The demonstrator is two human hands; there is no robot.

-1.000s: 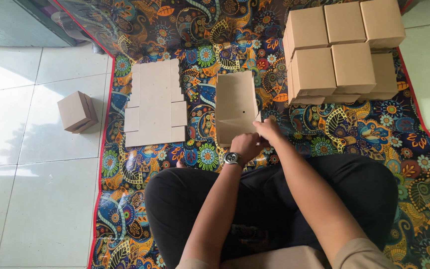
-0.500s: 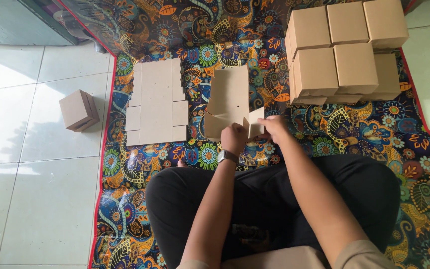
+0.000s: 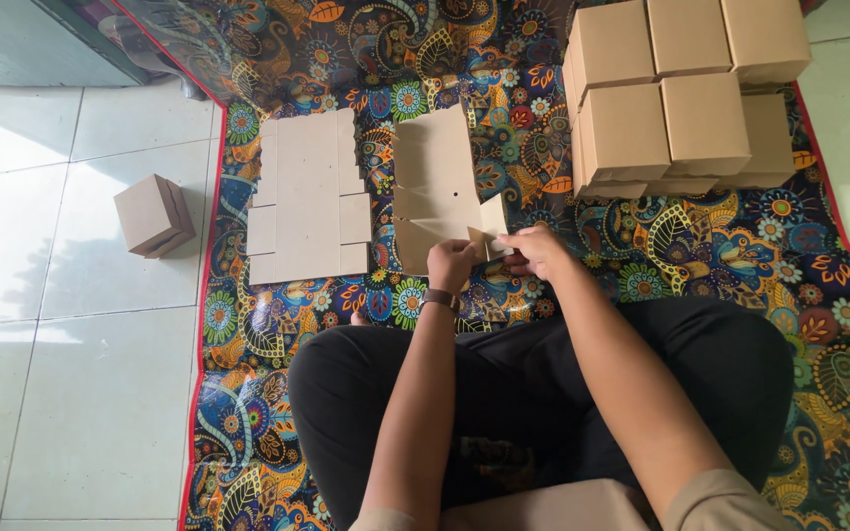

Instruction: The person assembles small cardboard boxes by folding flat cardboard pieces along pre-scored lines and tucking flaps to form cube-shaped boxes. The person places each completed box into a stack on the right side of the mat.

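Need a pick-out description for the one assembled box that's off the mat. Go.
Start at the patterned mat the person sits on, then cross its red left edge onto the white tiled floor. A single small closed cardboard box sits there, turned askew. Unlike the stacked boxes at the mat's top right and the flat cardboard blanks beside it, it stands alone on tile.

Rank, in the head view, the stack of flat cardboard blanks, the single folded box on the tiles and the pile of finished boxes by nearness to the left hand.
From the left hand:
1. Stack of flat cardboard blanks, just left on the mat.
2. Pile of finished boxes, upper right.
3. Single folded box, far left on the tiles.
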